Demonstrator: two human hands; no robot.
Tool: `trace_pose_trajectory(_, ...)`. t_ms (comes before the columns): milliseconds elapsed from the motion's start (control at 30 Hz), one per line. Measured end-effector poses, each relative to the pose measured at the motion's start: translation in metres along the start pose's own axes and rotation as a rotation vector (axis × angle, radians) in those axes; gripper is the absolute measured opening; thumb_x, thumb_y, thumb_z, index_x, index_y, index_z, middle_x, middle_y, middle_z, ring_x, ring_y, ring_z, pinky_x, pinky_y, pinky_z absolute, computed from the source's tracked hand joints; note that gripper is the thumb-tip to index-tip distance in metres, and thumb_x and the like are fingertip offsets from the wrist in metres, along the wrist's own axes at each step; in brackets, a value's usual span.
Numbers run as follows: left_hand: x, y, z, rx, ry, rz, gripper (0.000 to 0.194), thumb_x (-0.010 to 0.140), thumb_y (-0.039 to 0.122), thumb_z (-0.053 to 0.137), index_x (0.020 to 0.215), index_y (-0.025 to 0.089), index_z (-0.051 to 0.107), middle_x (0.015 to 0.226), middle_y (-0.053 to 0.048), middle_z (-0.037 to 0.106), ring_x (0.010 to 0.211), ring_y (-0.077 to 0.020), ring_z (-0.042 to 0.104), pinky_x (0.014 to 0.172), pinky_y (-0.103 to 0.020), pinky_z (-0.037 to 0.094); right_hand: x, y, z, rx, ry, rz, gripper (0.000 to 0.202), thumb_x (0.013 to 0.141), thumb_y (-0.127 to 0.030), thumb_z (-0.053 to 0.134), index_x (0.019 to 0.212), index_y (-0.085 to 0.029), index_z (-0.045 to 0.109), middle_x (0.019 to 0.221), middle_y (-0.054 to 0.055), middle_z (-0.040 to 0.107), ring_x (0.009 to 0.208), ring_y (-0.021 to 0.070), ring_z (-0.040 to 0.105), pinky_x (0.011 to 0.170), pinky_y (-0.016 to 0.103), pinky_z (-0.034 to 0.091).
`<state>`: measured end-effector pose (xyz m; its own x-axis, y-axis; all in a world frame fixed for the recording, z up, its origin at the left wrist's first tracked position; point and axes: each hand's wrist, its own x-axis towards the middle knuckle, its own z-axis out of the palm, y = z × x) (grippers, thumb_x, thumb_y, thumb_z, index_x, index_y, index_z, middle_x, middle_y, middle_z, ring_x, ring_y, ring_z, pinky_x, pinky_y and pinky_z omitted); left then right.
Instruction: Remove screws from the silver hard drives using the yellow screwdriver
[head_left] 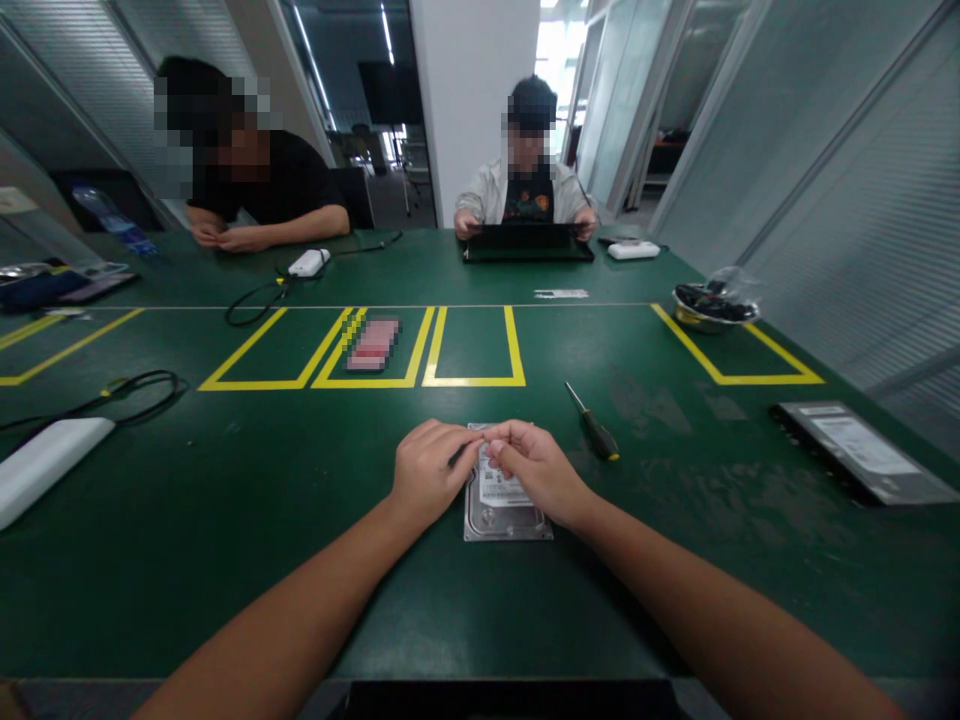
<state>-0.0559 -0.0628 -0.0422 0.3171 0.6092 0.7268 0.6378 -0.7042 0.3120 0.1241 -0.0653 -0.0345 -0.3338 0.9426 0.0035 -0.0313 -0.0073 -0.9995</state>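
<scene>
A silver hard drive [510,522] with a white label lies flat on the green table in front of me. My left hand [433,462] is closed over its left upper side, and a thin dark piece [456,455], too little of it visible to name, shows between thumb and fingers. My right hand [536,465] comes in from the other side, its fingertips pinched together and meeting the left ones above the drive. Whatever sits between the right fingertips is hidden or too small to tell. To the right of the hands lies a screwdriver [598,432] with a black and yellow handle.
Yellow tape frames [474,381] mark the table, one around a pink blurred item [373,345]. At right are another drive-like metal unit [862,450] and a metal bowl [712,310] of dark parts. White power banks [52,465] and cables lie left. Two people sit opposite.
</scene>
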Motion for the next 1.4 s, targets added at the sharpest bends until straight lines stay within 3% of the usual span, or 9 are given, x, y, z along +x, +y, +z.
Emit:
trace_pose_trajectory(567,0.001,-0.003,-0.002,0.037,-0.048,-0.079,0.011,0.091,0.023,0.062,0.093,0.019,0.072,0.088,-0.003,0.076,0.078,-0.0185,0.066,0.074,-0.033,0.049,-0.001,0.001,0.003,-0.087,-0.038,-0.087,0.022,0.087,-0.033,0.059,0.102,-0.017,0.064,0.084,0.003,0.064,0.074,0.0131,0.057,0.068,0.028,0.047)
trace_pose_trajectory(700,0.003,0.0,-0.003,-0.003,-0.055,-0.173,0.013,0.093,0.024,0.058,0.089,0.018,0.069,0.085,-0.004,0.073,0.079,-0.0183,0.063,0.075,-0.033,0.047,-0.003,0.006,0.004,-0.161,0.012,-0.135,0.018,0.088,-0.03,0.059,0.1,-0.018,0.062,0.088,0.003,0.064,0.079,0.0144,0.059,0.075,0.031,0.048)
trace_pose_trajectory(1233,0.006,0.01,0.0,-0.147,0.029,-0.454,0.013,0.09,0.027,0.058,0.083,0.018,0.064,0.075,-0.001,0.067,0.071,-0.0162,0.063,0.066,-0.028,0.047,-0.009,0.004,0.005,-0.428,-0.004,-0.217,0.007,0.088,-0.023,0.056,0.084,-0.021,0.06,0.072,0.0,0.059,0.068,0.0144,0.053,0.064,0.028,0.039)
trace_pose_trajectory(1400,0.013,0.014,-0.004,-0.325,0.068,-0.593,0.016,0.09,0.031,0.059,0.083,0.017,0.063,0.074,-0.001,0.066,0.067,-0.0142,0.061,0.062,-0.026,0.046,-0.009,0.004,0.005,-0.454,0.006,-0.224,0.006,0.088,-0.022,0.055,0.085,-0.021,0.06,0.07,-0.001,0.058,0.066,0.0141,0.052,0.062,0.028,0.038)
